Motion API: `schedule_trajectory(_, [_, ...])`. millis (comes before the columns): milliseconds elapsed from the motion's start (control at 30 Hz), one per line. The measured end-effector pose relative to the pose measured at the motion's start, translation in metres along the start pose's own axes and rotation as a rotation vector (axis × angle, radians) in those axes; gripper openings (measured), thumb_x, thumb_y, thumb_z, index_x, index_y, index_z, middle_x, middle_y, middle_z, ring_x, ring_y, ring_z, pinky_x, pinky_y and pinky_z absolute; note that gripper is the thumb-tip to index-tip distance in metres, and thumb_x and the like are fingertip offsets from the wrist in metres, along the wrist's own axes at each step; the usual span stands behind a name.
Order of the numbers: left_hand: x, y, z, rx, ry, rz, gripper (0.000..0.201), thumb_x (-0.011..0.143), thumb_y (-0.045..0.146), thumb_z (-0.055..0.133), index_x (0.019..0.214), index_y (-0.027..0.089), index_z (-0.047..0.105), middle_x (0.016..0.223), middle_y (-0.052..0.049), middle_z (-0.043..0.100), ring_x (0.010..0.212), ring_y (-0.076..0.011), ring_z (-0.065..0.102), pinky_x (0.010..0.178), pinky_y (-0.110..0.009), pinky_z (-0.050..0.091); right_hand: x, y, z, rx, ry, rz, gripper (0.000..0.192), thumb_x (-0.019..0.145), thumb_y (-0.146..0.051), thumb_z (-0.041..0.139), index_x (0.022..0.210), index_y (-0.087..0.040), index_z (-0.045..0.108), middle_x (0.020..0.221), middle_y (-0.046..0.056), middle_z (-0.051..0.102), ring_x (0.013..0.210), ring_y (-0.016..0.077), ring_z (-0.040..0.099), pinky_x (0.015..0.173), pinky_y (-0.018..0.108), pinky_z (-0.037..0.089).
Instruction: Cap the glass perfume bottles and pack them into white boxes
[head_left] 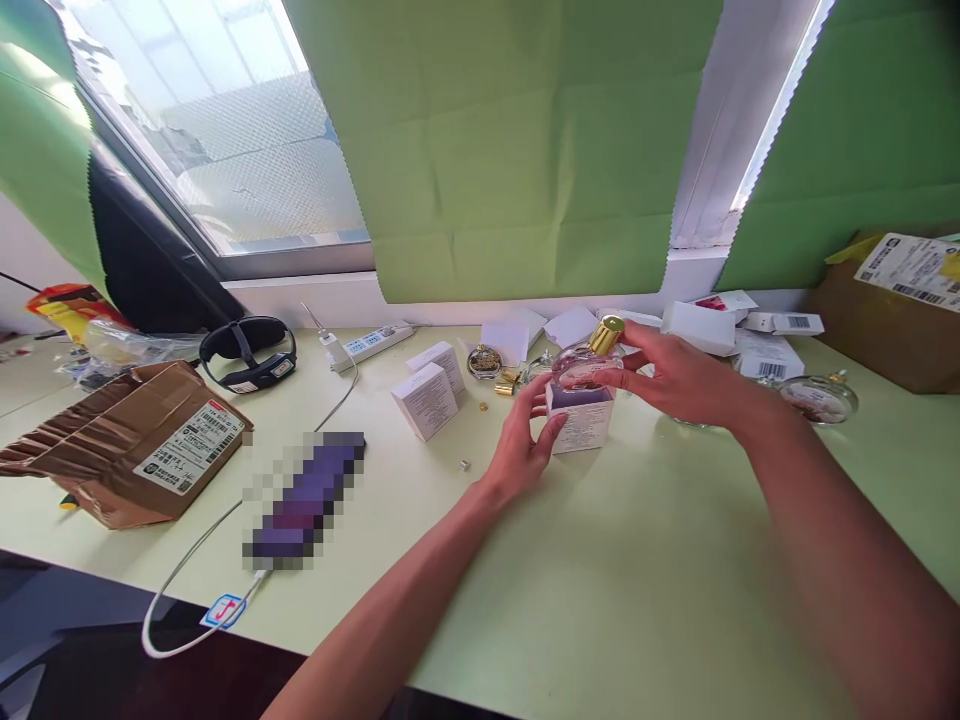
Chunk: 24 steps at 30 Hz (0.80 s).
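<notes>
My right hand (660,370) grips a clear perfume bottle (581,368) with a gold cap, tilted over the open top of a small white box (581,428). The bottle's lower end is at the box opening; how deep it sits I cannot tell. My left hand (525,440) is closed around the left side of that box, which stands on the table. To the left stand two white printed boxes, the nearer box (426,402) and one behind it (439,362). Gold caps (507,383) and a round glass bottle (484,361) lie behind my left hand.
White cartons (765,345) and another glass bottle (819,398) are at the right, before a large cardboard box (892,315). On the left are a torn brown carton (180,450), a black headset (251,360), a pixelated phone-like device (307,505) on a cable, and a power strip (379,342).
</notes>
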<state>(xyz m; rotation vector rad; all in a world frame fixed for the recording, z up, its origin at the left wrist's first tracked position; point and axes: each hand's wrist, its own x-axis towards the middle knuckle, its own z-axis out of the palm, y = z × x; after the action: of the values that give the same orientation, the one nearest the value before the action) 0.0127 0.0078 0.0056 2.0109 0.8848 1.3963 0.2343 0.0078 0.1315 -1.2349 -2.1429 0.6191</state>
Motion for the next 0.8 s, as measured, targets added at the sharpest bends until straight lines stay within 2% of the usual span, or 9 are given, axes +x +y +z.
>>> schedule_trajectory(100, [0.000,0.002,0.000,0.003,-0.008,0.003,0.047,0.097,0.036,0.056,0.140,0.029,0.039,0.134,-0.012,0.059,0.114,-0.0213,0.064,0.097,-0.041,0.056,0.001,0.002,0.001,-0.045,-0.013,0.001,0.043,0.086,-0.060,0.059,0.117,-0.030,0.059,0.094,0.003,0.072,0.079,0.0239,0.065,0.058,0.031,0.045])
schedule_trajectory(267, [0.001,0.003,0.001,-0.007,-0.007,-0.002,0.045,0.097,0.036,0.057,0.137,0.029,0.040,0.132,-0.011,0.060,0.112,-0.0207,0.065,0.095,-0.041,0.058,0.000,-0.002,-0.002,-0.070,-0.039,0.002,0.040,0.088,-0.061,0.057,0.112,-0.029,0.058,0.103,0.004,0.072,0.082,0.0239,0.066,0.058,0.030,0.044])
schedule_trajectory(433, [0.001,0.005,0.001,-0.009,0.012,-0.025,0.045,0.096,0.036,0.058,0.137,0.029,0.041,0.132,-0.011,0.060,0.114,-0.0212,0.065,0.094,-0.040,0.058,-0.004,-0.006,-0.006,-0.104,-0.081,0.032,0.039,0.088,-0.063,0.056,0.110,-0.031,0.059,0.096,0.002,0.072,0.078,0.0223,0.065,0.056,0.029,0.042])
schedule_trajectory(800, [0.001,0.009,0.002,-0.054,0.017,-0.040,0.047,0.094,0.035,0.061,0.135,0.031,0.038,0.132,-0.010,0.058,0.113,-0.0201,0.065,0.094,-0.040,0.058,0.001,-0.008,0.002,-0.205,-0.032,-0.008,0.048,0.086,-0.067,0.055,0.116,-0.032,0.065,0.097,0.003,0.072,0.081,0.0230,0.066,0.063,0.030,0.045])
